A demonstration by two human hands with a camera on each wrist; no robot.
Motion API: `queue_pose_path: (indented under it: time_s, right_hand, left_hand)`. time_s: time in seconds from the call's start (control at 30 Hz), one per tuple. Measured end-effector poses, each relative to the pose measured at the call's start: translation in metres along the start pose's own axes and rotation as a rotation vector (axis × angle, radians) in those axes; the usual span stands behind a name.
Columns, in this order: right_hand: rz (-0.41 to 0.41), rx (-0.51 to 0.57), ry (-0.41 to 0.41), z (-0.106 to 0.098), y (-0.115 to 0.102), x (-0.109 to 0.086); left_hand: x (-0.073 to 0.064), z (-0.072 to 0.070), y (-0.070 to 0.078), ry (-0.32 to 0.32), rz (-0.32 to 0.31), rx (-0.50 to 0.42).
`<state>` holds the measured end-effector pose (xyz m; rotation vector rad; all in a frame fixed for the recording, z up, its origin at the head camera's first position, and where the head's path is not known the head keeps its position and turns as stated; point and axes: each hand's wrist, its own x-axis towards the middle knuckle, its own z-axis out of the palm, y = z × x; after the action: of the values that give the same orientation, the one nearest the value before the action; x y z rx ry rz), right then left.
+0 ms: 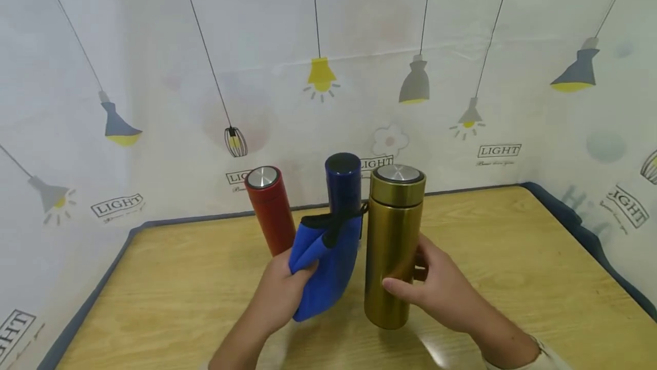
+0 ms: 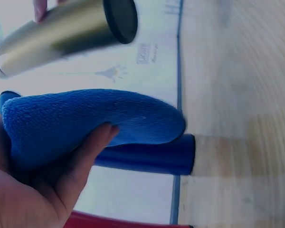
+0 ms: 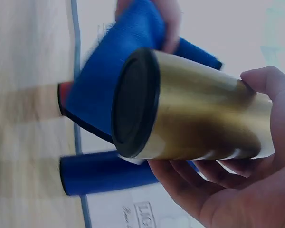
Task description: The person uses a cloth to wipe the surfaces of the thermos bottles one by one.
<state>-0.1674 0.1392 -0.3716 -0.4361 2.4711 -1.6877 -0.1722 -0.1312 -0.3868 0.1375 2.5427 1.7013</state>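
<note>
My left hand point(image 1: 279, 293) grips a folded blue towel point(image 1: 328, 273) with dark edging, fingers and thumb around it. The fuzzy nap of the towel point(image 2: 80, 121) shows in the left wrist view. A gold thermos point(image 1: 392, 250) with a silver-topped lid is in my right hand point(image 1: 441, 287), thumb in front, fingers around the far side. It is raised off the table, its black base point(image 3: 135, 102) showing in the right wrist view. Between the two, a blue thermos point(image 1: 344, 185) stands further back, partly hidden by the towel. A red thermos point(image 1: 271, 213) stands behind my left hand.
The wooden table point(image 1: 174, 290) extends under both hands to a dark back edge. Behind it hangs a pale backdrop point(image 1: 267, 33) printed with lamps and lettering, which also rises along the left and right sides.
</note>
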Motion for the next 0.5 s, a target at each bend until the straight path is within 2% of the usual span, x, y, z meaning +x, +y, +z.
queue_pose_path:
  time_s: [0.13, 0.27, 0.4, 0.5]
  right_hand:
    - [-0.005, 0.061, -0.071, 0.015, 0.003, 0.002]
    - [-0.002, 0.072, -0.110, 0.025, 0.007, 0.001]
    - [0.000, 0.064, -0.118, 0.030, 0.009, -0.002]
    - [-0.025, 0.068, -0.120, 0.032, 0.009, -0.003]
  left_hand:
    - [-0.009, 0.001, 0.011, 0.055, -0.011, -0.166]
    - [-0.017, 0.003, 0.018, 0.104, -0.013, -0.313]
    - [-0.023, 0.006, 0.023, 0.150, -0.010, -0.351]
    - [-0.027, 0.009, 0.025, 0.150, 0.004, -0.385]
